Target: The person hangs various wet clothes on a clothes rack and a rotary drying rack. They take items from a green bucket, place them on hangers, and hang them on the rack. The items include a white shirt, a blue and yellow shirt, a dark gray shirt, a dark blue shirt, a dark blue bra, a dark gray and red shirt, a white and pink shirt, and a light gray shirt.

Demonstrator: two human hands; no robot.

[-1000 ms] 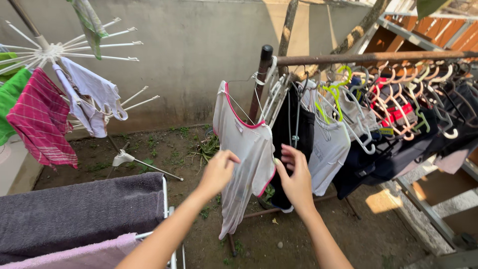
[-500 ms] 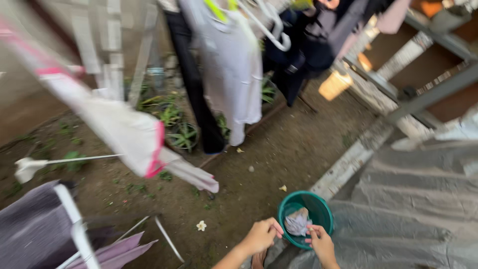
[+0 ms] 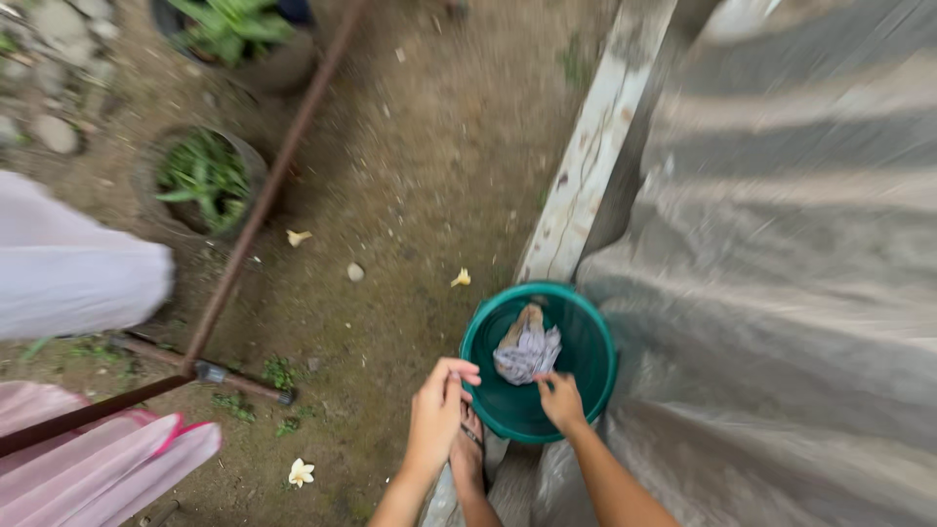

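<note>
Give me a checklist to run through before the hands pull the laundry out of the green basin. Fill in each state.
1. Green basin upright on the ground: ok.
2. Crumpled grey cloth inside the basin: ok.
3. Right hand inside the basin, beside the cloth: ok.
4. Right hand gripping the cloth: cannot tell.
5. Left hand outside the rim, empty: ok.
6. Foot clear of the basin: not ok, right beside it.

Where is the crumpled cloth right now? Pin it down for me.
In the head view, the crumpled cloth lies inside the green basin, low and right of centre, just above the right hand, beside the grey tarp.
</note>
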